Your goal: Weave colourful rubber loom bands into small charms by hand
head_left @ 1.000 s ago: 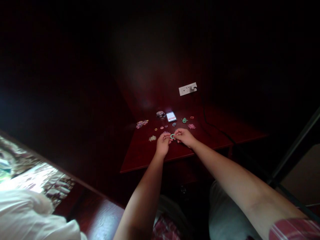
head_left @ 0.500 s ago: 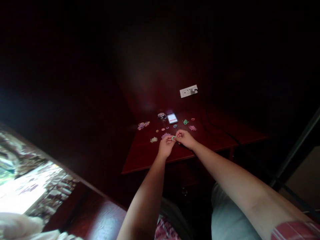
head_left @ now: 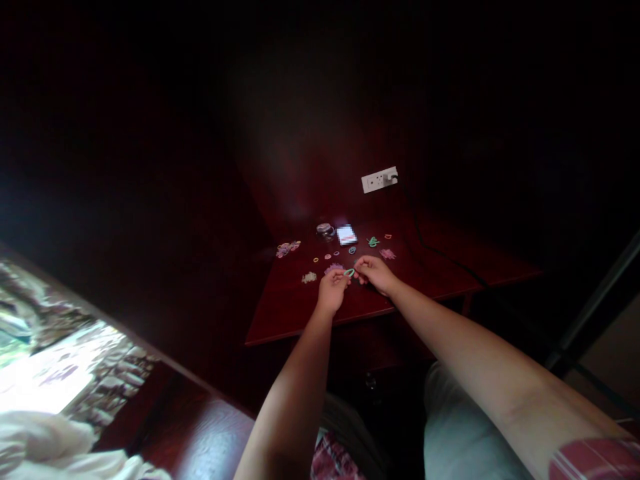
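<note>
My left hand [head_left: 333,288] pinches a small light-green hair tie [head_left: 349,273] just above the desk [head_left: 280,313]; its loop shows as an open ring. Close on its right, my right hand [head_left: 374,272] has its fingertips drawn together beside the loop. Whether anything is between those fingertips is too small to tell. Behind my left hand lies a purple heap [head_left: 334,268] of small pieces, partly hidden by the fingers. A pale yellowish heap [head_left: 309,277] sits left of that hand, and a pink heap [head_left: 387,254] beyond my right hand.
Single rings in yellow [head_left: 315,260], pink [head_left: 328,257] and blue [head_left: 352,251] lie behind the hands. Farther back are a mixed pile of ties [head_left: 287,249], a clear jar [head_left: 325,231], a lit phone [head_left: 347,235] and a green bunch [head_left: 373,242]. A black cable [head_left: 440,252] runs from the wall socket [head_left: 380,179].
My right hand has drawn slightly away from the green hair tie, whose loop now shows more fully. My left hand keeps hold of it. The view has shifted a little.
</note>
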`<state>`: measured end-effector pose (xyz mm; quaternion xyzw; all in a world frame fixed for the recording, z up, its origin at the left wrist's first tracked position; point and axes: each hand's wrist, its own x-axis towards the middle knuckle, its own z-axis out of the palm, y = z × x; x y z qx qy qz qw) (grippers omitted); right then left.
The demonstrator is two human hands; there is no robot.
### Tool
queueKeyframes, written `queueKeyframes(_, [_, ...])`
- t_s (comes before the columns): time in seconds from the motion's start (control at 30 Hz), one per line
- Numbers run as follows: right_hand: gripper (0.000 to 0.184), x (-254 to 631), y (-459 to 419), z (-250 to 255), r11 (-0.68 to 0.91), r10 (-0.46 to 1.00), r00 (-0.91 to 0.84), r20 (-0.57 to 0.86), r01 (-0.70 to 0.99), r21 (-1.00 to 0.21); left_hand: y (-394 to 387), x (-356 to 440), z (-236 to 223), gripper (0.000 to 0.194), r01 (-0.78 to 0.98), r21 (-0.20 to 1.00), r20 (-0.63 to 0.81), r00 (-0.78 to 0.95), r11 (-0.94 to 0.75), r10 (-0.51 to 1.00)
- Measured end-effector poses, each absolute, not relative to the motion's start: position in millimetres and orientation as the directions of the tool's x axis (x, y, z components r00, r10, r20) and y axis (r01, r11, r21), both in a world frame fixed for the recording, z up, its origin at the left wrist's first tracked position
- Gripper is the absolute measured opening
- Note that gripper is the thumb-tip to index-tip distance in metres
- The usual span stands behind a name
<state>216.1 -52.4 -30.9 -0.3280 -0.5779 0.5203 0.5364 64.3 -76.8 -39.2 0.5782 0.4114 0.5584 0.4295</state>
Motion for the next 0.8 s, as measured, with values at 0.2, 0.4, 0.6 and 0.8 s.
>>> queueKeyframes(0.2, [0.013, 216.5, -55.8, -29.6, 0.257, 0.928, -0.239, 0.286, -0.146, -0.955, -76.1, 65.2, -39.5, 0.018, -0.020, 0.960, 0.281, 0.041, -0.281, 0.959])
queueKeyframes(0.4, [0.013, 216.8, -54.6, -31.0, 0.257, 0.931, -0.233, 0.282, -0.132, -0.957, -77.5, 64.8, -38.1, 0.018, -0.013, 0.962, 0.275, 0.032, -0.274, 0.961])
queueKeyframes(0.6, [0.014, 216.3, -53.0, -31.1, 0.238, 0.940, -0.215, 0.264, -0.138, -0.961, -78.6, 65.7, -35.9, 0.016, -0.006, 0.964, 0.265, 0.039, -0.265, 0.963])
queueKeyframes(0.8, [0.016, 214.7, -50.6, -33.3, 0.209, 0.946, -0.214, 0.242, -0.165, -0.964, -78.7, 66.3, -35.4, 0.018, 0.005, 0.970, 0.241, 0.052, -0.241, 0.969])
